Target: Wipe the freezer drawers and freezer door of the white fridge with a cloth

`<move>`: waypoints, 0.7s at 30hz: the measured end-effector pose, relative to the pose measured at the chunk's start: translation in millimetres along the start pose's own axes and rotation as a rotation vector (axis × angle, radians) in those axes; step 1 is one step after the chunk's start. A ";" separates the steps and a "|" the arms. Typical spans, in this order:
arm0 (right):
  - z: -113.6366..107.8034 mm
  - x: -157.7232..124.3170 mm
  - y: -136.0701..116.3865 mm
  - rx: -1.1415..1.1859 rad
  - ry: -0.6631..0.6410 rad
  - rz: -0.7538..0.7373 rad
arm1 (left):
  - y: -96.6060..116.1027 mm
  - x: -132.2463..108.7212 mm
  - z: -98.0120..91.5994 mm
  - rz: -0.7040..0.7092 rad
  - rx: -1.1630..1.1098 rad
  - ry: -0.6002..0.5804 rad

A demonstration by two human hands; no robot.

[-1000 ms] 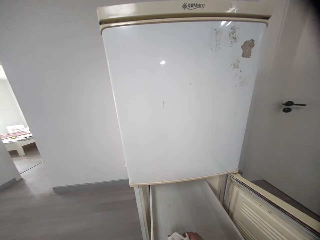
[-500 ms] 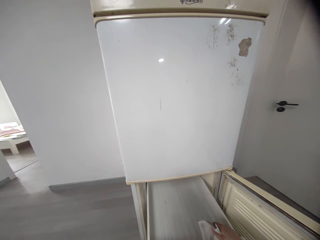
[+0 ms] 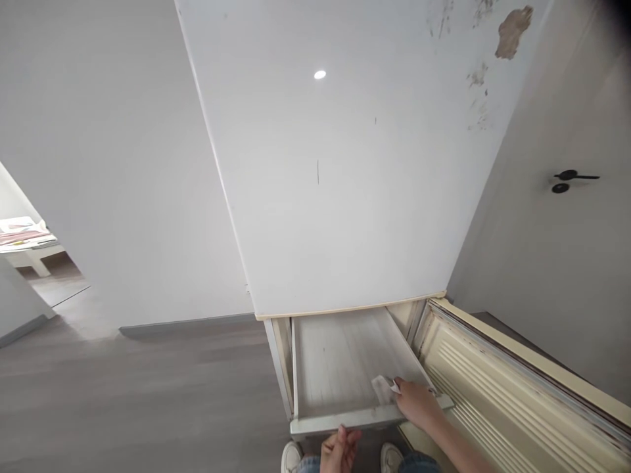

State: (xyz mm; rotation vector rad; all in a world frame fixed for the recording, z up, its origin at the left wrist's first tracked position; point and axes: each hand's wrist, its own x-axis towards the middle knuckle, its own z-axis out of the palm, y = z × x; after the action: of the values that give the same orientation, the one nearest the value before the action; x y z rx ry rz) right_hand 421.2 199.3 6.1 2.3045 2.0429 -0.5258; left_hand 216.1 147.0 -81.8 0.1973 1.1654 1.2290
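Observation:
My right hand (image 3: 417,402) is closed on a crumpled white cloth (image 3: 383,390), perhaps a tissue. It presses the cloth near the front right of a pale, shallow drawer (image 3: 340,358) pulled out at the bottom of a white fridge (image 3: 340,217). Just below the drawer's front edge, my left hand (image 3: 339,450) has its fingers curled in toward the thumb. Whether it touches the edge or holds anything I cannot tell. A few thin dark marks show on the drawer's bottom.
The open cream-coloured lower door (image 3: 493,394) with ribbed lining stands to the right. My shoes (image 3: 292,456) are below the drawer. Grey floor (image 3: 172,401) spreads left. Behind at right is a door with a black handle (image 3: 574,176).
The view has tilted down, so more of the drawer and its front edge shows. My left hand and my shoes have come into view. My right hand still holds the cloth.

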 end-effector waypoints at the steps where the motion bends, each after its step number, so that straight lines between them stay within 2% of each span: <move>1: -0.8 -3.0 -7.5 -0.018 -0.001 0.002 | 0.0 3.6 -3.6 0.004 0.004 -0.102; 3: -2.0 -8.5 -21.4 -0.043 -0.006 -0.001 | 0.8 8.4 -10.5 -0.005 0.018 -0.238; 4: -2.5 -10.9 -28.0 -0.044 0.003 0.001 | 1.1 9.5 -13.2 -0.007 0.026 -0.267; 10: 3.0 -28.7 -75.6 0.076 0.033 -0.034 | -1.9 9.0 -18.0 0.055 0.029 -0.302; 15: 28.7 -44.2 -122.9 0.204 0.171 -0.178 | -3.7 8.8 -19.1 0.085 0.010 -0.383; 18: 43.9 -48.4 -143.2 0.345 0.225 -0.266 | -4.1 9.1 -19.7 0.103 -0.012 -0.351; 21: 50.4 -48.7 -155.5 0.645 0.229 -0.278 | -3.5 8.5 -18.8 0.095 -0.019 -0.299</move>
State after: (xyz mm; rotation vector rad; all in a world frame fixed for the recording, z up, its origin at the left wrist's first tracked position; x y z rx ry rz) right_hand 254.5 163.2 3.5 2.4859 2.6344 -1.1275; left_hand 202.8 144.2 -97.6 0.4117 0.8924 1.2446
